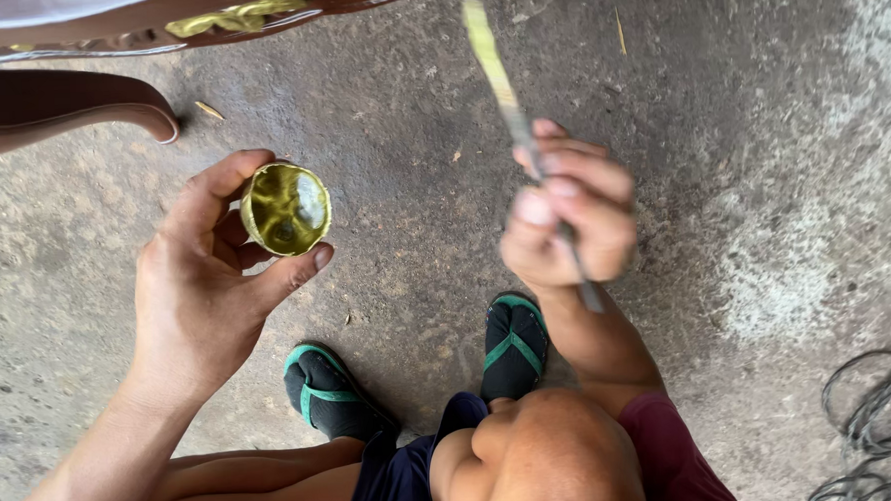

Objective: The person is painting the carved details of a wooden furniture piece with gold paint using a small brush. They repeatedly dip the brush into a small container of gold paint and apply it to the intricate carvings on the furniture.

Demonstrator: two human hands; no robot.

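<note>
**Small green-smeared cup in one hand, thin stick in the other**

The cup sits left of centre, held above the floor with its open mouth turned to the camera. Its inside is coated in a glossy olive-green stuff; its outer wall and base are hidden, and no label shows. The left hand clamps it at the rim, thumb over the far edge and forefinger under the near edge; the other fingers are behind the cup and cannot be seen.

To the right, well apart from the cup, the right hand is blurred. Its fingers are closed together around a thin stick, which runs up and far-left from the fist, pale yellow-green along the upper part and grey lower down, with a short grey end poking out below the hand. What the stick is made of cannot be told.

Near the bottom edge are bare knees, dark shorts and two feet in black sandals with green straps; the frame cuts them off. The concrete floor between the hands is bare but for bits of straw, and it spreads open to the right. Along the far-left edge a dark brown curved piece of furniture with yellow-green smears is only partly in view. Grey wire loops lie at the near-right corner, cut off by the frame.
</note>
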